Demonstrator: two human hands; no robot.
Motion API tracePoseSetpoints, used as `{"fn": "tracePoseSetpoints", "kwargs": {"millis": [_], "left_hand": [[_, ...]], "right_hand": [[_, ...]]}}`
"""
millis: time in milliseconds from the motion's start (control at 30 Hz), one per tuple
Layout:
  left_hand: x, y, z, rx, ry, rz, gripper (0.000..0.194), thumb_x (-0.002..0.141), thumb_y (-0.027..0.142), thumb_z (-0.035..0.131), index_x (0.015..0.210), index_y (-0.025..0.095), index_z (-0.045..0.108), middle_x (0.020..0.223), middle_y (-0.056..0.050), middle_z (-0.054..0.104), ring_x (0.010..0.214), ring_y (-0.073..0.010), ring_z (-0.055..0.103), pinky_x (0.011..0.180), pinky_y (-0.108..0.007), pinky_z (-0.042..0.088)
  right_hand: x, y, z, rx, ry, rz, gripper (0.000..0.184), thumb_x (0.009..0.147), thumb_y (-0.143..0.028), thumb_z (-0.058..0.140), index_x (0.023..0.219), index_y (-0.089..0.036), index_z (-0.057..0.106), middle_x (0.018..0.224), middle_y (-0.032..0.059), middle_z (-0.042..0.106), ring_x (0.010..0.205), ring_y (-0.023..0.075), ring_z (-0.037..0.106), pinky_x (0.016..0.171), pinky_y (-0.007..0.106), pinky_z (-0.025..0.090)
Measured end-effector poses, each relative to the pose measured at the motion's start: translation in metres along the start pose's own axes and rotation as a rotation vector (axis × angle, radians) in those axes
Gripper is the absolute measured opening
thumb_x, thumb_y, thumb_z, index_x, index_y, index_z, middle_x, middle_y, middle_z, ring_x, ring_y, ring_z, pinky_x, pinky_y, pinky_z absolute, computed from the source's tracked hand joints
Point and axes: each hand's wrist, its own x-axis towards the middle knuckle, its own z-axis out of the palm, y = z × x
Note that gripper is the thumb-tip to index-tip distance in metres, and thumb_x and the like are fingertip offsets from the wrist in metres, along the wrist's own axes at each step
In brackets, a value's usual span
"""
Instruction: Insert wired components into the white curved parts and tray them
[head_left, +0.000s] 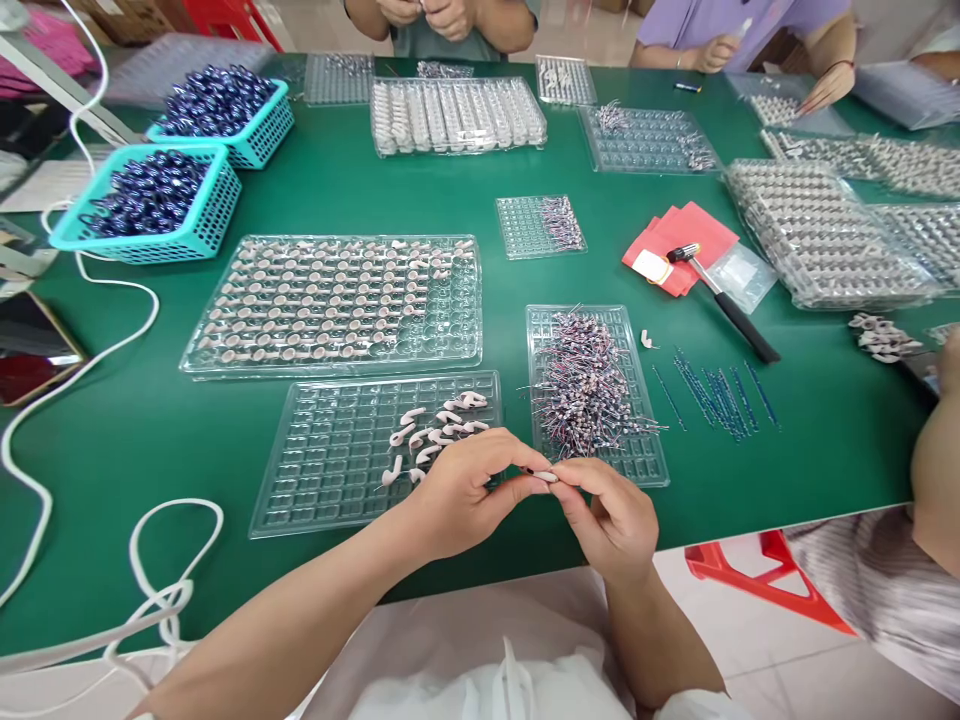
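Earbud shell [548, 477], pale and tiny, just below the frame's centre, pinched by the fingers of both the left hand [469, 490] and right hand [613, 515]; a slackened grip could, I'd judge, drop it onto the tabletop [360, 200].

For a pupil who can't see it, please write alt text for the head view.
A person's left grip and right grip pinch a small pale piece at a green table; nearby clear trays hold pale pieces and thin wires.
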Motion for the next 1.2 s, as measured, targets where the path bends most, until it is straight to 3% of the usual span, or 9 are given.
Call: {"fn": "tracePoseSetpoints", "kwargs": {"millis": [333, 633, 900, 1200], "left_hand": [[-0.001, -0.001, 0.002, 0.008, -0.005, 0.004, 0.013, 0.091, 0.011, 0.066, 0.101, 0.018, 0.070, 0.090, -0.004, 0.077, 0.081, -0.0162, 0.068, 0.074, -0.029, 0.054], [-0.005, -0.001, 0.005, -0.023, 0.010, -0.183, 0.027, 0.086, 0.017, 0.073, 0.112, 0.019, 0.068, 0.099, -0.006, 0.077, 0.087, -0.0171, 0.074, 0.081, -0.029, 0.058], [-0.002, 0.004, 0.009, 0.134, 0.081, -0.064, 0.017, 0.085, 0.018, 0.072, 0.101, 0.016, 0.067, 0.085, -0.004, 0.076, 0.077, -0.0171, 0.072, 0.070, -0.027, 0.055], [-0.003, 0.001, 0.012, 0.291, 0.160, 0.043, 0.007, 0.090, 0.016, 0.064, 0.094, 0.017, 0.070, 0.072, -0.002, 0.074, 0.061, -0.0139, 0.064, 0.059, -0.024, 0.049]], "right_hand": [[-0.001, 0.001, 0.001, -0.034, -0.017, -0.016, 0.036, 0.085, 0.000, 0.062, 0.111, -0.024, 0.064, 0.094, 0.0025, 0.075, 0.086, 0.0154, 0.071, 0.075, 0.028, 0.058], [-0.005, 0.000, 0.001, 0.042, 0.091, 0.253, 0.015, 0.091, -0.011, 0.058, 0.095, -0.024, 0.062, 0.083, -0.0003, 0.069, 0.072, 0.0139, 0.067, 0.067, 0.027, 0.054], [-0.007, 0.004, 0.001, -0.071, 0.104, 0.303, 0.005, 0.092, -0.020, 0.058, 0.090, -0.023, 0.061, 0.078, -0.0007, 0.066, 0.065, 0.0130, 0.063, 0.061, 0.025, 0.052], [-0.003, 0.000, 0.003, -0.183, 0.119, 0.305, 0.008, 0.092, -0.024, 0.058, 0.085, -0.023, 0.061, 0.071, -0.0018, 0.065, 0.060, 0.0126, 0.063, 0.058, 0.025, 0.050]]}}
